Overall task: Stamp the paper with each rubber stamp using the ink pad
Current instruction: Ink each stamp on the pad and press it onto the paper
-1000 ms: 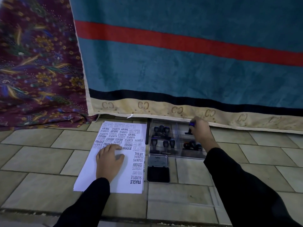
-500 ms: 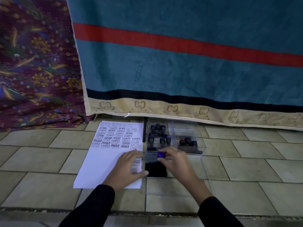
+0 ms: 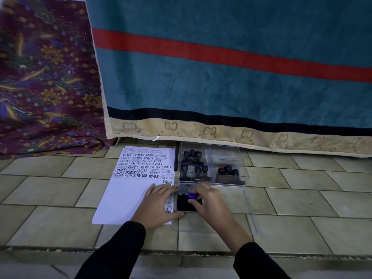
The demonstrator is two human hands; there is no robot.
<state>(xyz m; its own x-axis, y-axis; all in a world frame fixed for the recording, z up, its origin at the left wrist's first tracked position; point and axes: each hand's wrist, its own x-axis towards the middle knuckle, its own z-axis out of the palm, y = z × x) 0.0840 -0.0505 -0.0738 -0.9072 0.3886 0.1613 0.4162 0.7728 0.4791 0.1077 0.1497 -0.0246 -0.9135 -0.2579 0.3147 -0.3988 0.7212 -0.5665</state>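
Right hand (image 3: 209,200) grips a blue-handled stamp (image 3: 192,195) on the ink pad (image 3: 188,205) — left hand (image 3: 159,200) flat, fingers spread, on the paper (image 3: 128,200).

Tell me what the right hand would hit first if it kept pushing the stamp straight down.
The right hand holds the blue-topped stamp directly over the ink pad, so the pad's dark surface comes first. Whether the stamp already touches it is unclear from this angle.
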